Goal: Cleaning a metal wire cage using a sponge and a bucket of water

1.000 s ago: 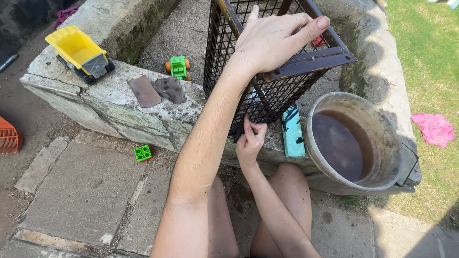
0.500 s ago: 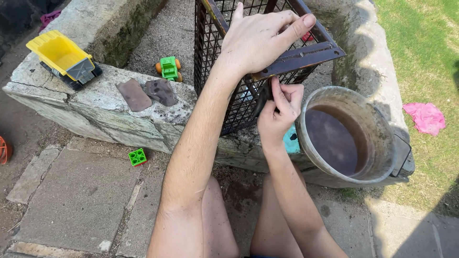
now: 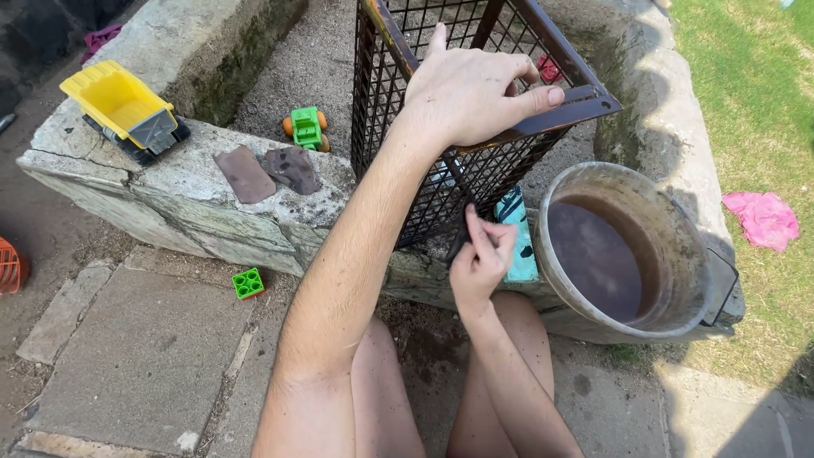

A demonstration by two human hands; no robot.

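My left hand (image 3: 471, 89) grips the top rim of a black wire mesh crate (image 3: 398, 127) that stands tilted on a stone ledge (image 3: 170, 191). My right hand (image 3: 479, 263) is lower, at the crate's bottom front edge. Its fingers pinch a small dark piece (image 3: 460, 233) against the mesh. A teal patterned object (image 3: 519, 246) lies right behind that hand, between the crate and a bucket. My bare knees are below.
A round bucket (image 3: 678, 237) of brown water stands at the right. On the ledge are a yellow toy dump truck (image 3: 127, 110), a green toy car (image 3: 307, 127) and two dark flat pieces (image 3: 244, 174). A green brick (image 3: 248, 282) lies on the paving, a pink cloth (image 3: 763, 219) on the grass.
My right hand rose to the crate's rim half a second ago and has dropped back to the lower mesh. My left hand has kept its hold on the rim.
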